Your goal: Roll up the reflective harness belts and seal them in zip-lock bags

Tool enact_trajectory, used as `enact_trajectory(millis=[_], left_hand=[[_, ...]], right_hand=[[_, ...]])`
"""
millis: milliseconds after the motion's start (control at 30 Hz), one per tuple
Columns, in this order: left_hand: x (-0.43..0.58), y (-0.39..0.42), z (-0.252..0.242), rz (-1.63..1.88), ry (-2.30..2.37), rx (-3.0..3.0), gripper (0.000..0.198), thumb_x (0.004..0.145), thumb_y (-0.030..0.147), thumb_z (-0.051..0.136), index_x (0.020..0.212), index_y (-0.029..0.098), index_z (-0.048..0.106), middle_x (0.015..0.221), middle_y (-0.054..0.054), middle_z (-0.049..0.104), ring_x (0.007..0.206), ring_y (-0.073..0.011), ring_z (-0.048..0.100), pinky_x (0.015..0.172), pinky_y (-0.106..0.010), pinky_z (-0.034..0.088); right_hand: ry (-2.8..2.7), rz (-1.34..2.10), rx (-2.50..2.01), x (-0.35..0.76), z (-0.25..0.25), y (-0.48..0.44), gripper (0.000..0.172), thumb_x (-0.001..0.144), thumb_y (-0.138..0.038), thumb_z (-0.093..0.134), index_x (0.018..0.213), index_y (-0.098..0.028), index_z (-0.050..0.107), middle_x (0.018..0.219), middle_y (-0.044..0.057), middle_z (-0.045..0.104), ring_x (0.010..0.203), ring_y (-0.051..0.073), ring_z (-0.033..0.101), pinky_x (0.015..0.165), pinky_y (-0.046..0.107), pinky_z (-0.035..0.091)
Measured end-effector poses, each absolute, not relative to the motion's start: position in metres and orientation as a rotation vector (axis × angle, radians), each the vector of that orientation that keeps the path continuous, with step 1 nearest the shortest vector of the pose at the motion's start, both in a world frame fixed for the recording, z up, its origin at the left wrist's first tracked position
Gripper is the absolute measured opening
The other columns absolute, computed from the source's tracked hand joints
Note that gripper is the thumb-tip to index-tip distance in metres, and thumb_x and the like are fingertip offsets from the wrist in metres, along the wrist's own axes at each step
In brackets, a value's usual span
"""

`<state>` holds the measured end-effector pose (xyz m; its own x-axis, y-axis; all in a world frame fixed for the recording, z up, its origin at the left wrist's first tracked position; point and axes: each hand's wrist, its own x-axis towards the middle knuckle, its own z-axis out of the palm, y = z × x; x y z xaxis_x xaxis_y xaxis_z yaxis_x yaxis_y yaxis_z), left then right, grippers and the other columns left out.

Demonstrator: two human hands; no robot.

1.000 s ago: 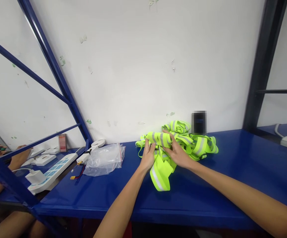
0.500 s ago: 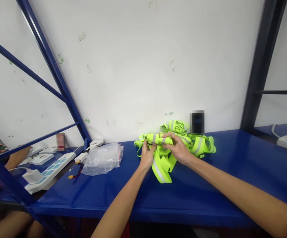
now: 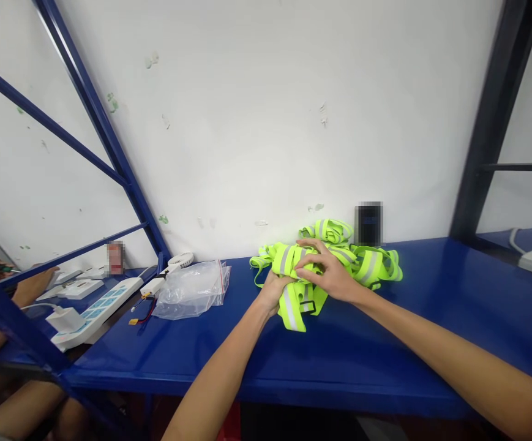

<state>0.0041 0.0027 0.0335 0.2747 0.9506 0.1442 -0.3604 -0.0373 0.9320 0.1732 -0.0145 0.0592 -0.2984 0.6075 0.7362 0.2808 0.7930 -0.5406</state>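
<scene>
Head view: fluorescent yellow-green fabric strap bundle (image 3: 286, 260) with silver stripes over glossy blue tabletop (image 3: 385, 349), long axis roughly left-right. Left hand (image 3: 272, 293), nearer, clasps bundle's left end; right hand (image 3: 332, 274) at right end, fingers curled, thumb near forefinger; cannot tell whether pinching fabric.

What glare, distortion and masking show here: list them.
Head view: soft sheen on the blue table, glints on the plastic bag; head view: the left post and right post lean outward, likely lens distortion; head view: pixel blocks mask a dark object by the wall and a reddish object at left.
</scene>
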Motion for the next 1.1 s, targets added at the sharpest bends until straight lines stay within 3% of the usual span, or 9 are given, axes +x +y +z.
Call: enact_trajectory(millis=[67,133,200,333,500,733,967,1100], left_hand=[[0.003,0.002,0.034,1.216,0.665,1.176,0.047,0.057,0.021,0.081,0.101,0.016,0.065,0.092,-0.007,0.072,0.087,-0.025,0.068,0.078,-0.036,0.054],[0.001,0.002,0.033,1.225,0.668,1.217,0.048,0.058,0.021,0.081,0.103,0.016,0.065,0.096,-0.007,0.072,0.092,-0.0265,0.067,0.081,-0.038,0.053],[-0.001,0.004,0.033,1.219,0.674,1.266,0.05,0.058,0.022,0.081,0.105,0.016,0.065,0.099,-0.008,0.072,0.096,-0.0283,0.066,0.084,-0.039,0.053],[-0.002,0.006,0.035,1.274,0.671,1.378,0.056,0.061,0.023,0.081,0.113,0.016,0.061,0.104,-0.01,0.07,0.107,-0.0293,0.062,0.092,-0.041,0.05],[-0.003,0.002,0.038,1.284,0.665,1.501,0.072,0.068,0.021,0.076,0.133,0.02,0.045,0.127,-0.01,0.059,0.119,-0.0246,0.054,0.1,-0.037,0.044],[-0.014,-0.008,0.035,0.957,0.808,1.559,0.054,0.069,0.013,0.067,0.121,0.014,0.053,0.112,-0.009,0.066,0.098,-0.0226,0.064,0.086,-0.033,0.049],[-0.011,-0.019,0.027,1.126,0.841,1.57,0.049,0.069,0.007,0.057,0.117,0.015,0.057,0.109,-0.007,0.065,0.097,-0.0183,0.061,0.086,-0.027,0.047],[-0.007,-0.029,0.029,1.086,0.81,1.319,0.054,0.069,0.012,0.06,0.122,0.016,0.051,0.087,-0.003,0.063,0.067,-0.0109,0.056,0.06,-0.021,0.042]], right_hand=[[-1.776,0.497,-0.72,0.17,0.057,-0.013,0.043,0.075,-0.039,0.072,0.115,-0.027,0.063,0.142,0.008,0.041,0.133,0.03,0.039,0.11,0.049,0.031],[-1.676,0.732,-0.744,0.167,0.054,-0.011,0.075,0.07,-0.041,0.077,0.136,-0.027,0.044,0.143,0.011,0.043,0.128,0.03,0.046,0.105,0.048,0.038],[-1.6,0.971,-0.766,0.164,0.052,-0.01,0.083,0.068,-0.04,0.078,0.139,-0.023,0.038,0.131,0.013,0.055,0.118,0.029,0.055,0.097,0.045,0.047],[-1.577,0.897,-0.82,0.163,0.053,-0.008,0.069,0.063,-0.033,0.079,0.124,-0.018,0.051,0.108,0.008,0.066,0.1,0.027,0.063,0.087,0.04,0.05],[-1.549,0.565,-0.932,0.166,0.058,-0.005,0.058,0.063,-0.032,0.075,0.115,-0.018,0.055,0.103,0.006,0.065,0.094,0.027,0.062,0.083,0.039,0.049],[-1.555,0.364,-1.008,0.164,0.055,-0.002,0.051,0.063,-0.026,0.068,0.111,-0.017,0.054,0.108,0.007,0.063,0.098,0.028,0.059,0.087,0.039,0.046],[-1.501,0.222,-1.109,0.162,0.056,-0.003,0.047,0.063,-0.023,0.066,0.108,-0.017,0.055,0.098,0.007,0.065,0.088,0.027,0.062,0.079,0.039,0.047],[-1.542,0.06,-1.071,0.16,0.051,-0.003,0.045,0.066,-0.018,0.062,0.11,-0.018,0.054,0.099,0.007,0.066,0.087,0.027,0.063,0.079,0.04,0.05]])
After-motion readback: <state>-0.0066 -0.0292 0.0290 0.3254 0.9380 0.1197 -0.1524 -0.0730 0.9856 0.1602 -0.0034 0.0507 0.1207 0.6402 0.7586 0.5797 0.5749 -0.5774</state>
